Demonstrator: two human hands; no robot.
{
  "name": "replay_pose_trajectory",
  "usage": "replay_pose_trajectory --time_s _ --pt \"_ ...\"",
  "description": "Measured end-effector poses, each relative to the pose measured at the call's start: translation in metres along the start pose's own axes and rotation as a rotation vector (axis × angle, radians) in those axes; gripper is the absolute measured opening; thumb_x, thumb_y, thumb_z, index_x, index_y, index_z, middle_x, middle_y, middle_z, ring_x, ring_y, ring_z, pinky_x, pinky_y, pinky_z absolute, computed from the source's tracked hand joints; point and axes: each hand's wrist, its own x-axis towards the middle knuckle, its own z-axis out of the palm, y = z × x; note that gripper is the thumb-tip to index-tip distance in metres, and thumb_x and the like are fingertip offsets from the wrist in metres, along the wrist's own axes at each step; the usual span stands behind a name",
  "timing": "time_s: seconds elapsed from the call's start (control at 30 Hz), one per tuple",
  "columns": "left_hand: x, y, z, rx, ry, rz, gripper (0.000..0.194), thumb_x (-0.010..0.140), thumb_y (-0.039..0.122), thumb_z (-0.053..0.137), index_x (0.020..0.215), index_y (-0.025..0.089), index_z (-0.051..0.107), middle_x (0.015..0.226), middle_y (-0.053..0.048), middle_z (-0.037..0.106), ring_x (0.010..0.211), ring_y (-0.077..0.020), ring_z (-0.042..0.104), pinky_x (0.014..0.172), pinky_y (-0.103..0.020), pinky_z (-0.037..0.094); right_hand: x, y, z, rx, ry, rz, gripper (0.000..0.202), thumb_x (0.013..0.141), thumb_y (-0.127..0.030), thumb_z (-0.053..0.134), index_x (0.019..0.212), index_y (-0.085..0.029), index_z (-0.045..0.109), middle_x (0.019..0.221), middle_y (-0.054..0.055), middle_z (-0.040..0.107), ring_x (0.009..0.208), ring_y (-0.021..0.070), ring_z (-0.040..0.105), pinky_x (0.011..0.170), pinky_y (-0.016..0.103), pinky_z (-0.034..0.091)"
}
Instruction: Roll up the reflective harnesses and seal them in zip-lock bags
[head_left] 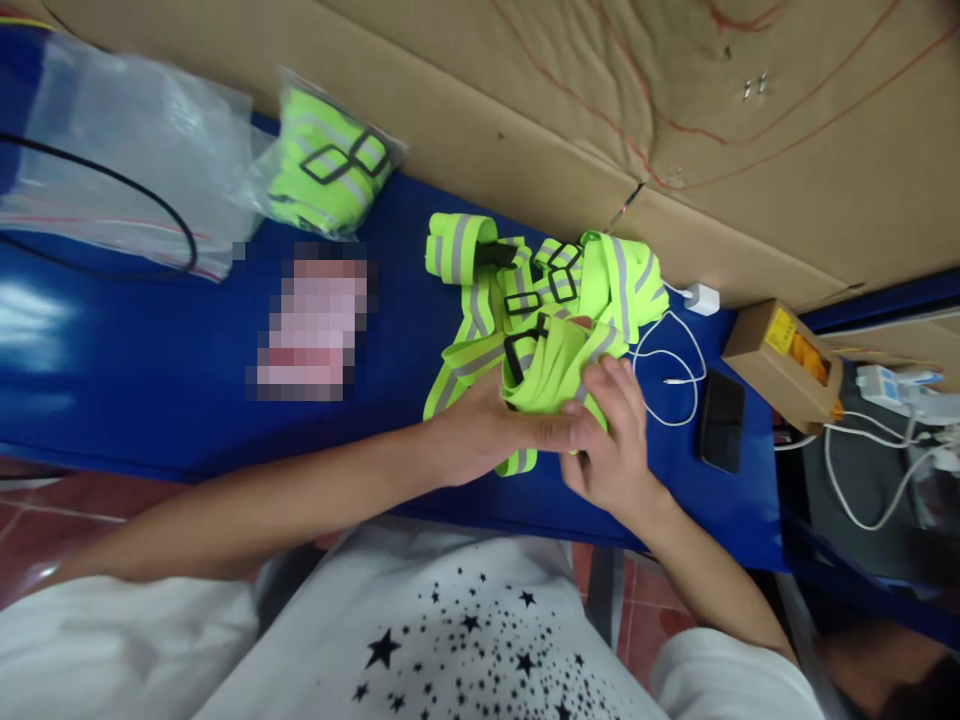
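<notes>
Though bulky, webbing [551, 365] in left hand [487, 430]

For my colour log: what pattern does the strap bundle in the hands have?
Neon yellow-green with grey stripes; the head view shows the bundle.

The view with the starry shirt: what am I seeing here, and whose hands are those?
No robot here: the single picture comes from a camera on a person's head, looking forward and down past their shirt. Their bare left hand and right hand hold a yellow-green strap bundle. More straps lie beyond it on the blue table. Leftward are a bagged bundle and a pixelated patch, unreadable; rightward, a dark phone and a cardboard box.
</notes>
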Motion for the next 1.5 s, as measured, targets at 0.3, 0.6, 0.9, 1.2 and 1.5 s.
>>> replay_pose_trajectory --time_s 0.3,0.6,0.9,1.2,1.5 --pt "0.013 -0.010 -0.022 0.527 -0.024 0.073 0.079 0.075 0.030 0.089 0.144 0.019 0.052 0.144 -0.012 0.062 0.136 -0.0279 0.056 0.120 -0.042 0.040 0.000 0.017 -0.013 0.053 0.023 0.219 0.060 0.101 -0.037 0.055 0.158 -0.031 0.039 0.128 0.011 0.059 0.120 0.0293 0.058 0.104 0.052 0.052" --pt "0.008 -0.007 -0.020 0.934 0.083 0.050 0.082 0.076 0.055 0.086 0.141 0.017 0.053 0.141 -0.016 0.062 0.131 -0.0332 0.059 0.114 -0.046 0.044 0.001 0.038 -0.018 0.342 -0.194 0.293 0.073 0.101 -0.035 0.061 0.165 -0.031 0.027 0.156 0.011 0.049 0.145 0.0275 0.049 0.119 0.048 0.047" --pt "0.011 -0.018 -0.031 1.195 -0.070 0.341 0.053 0.092 0.044 0.074 0.140 0.027 0.061 0.132 -0.012 0.060 0.130 -0.0291 0.058 0.115 -0.049 0.048 -0.002 0.053 -0.017 0.549 -0.280 0.353 0.085 0.091 -0.039 0.076 0.163 -0.037 0.033 0.161 0.005 0.049 0.145 0.0280 0.053 0.120 0.043 0.047" --pt "0.004 -0.012 -0.021 1.122 0.153 0.370 0.049 0.089 0.033 0.080 0.133 0.024 0.059 0.133 -0.006 0.071 0.121 -0.0243 0.070 0.105 -0.038 0.057 0.000 0.047 -0.016 0.716 -0.205 0.440 0.080 0.083 -0.035 0.085 0.155 -0.034 0.049 0.154 0.005 0.057 0.140 0.0254 0.058 0.120 0.038 0.046" --pt "-0.018 0.046 -0.016 1.682 0.036 0.447 0.045 0.106 0.035 0.051 0.149 0.023 0.051 0.161 -0.012 0.047 0.145 -0.0257 0.052 0.119 -0.041 0.047 0.003 0.038 -0.027 0.568 -0.022 0.444 0.050 0.084 -0.027 0.083 0.132 -0.030 0.069 0.133 0.004 0.072 0.121 0.0241 0.071 0.107 0.035 0.057"
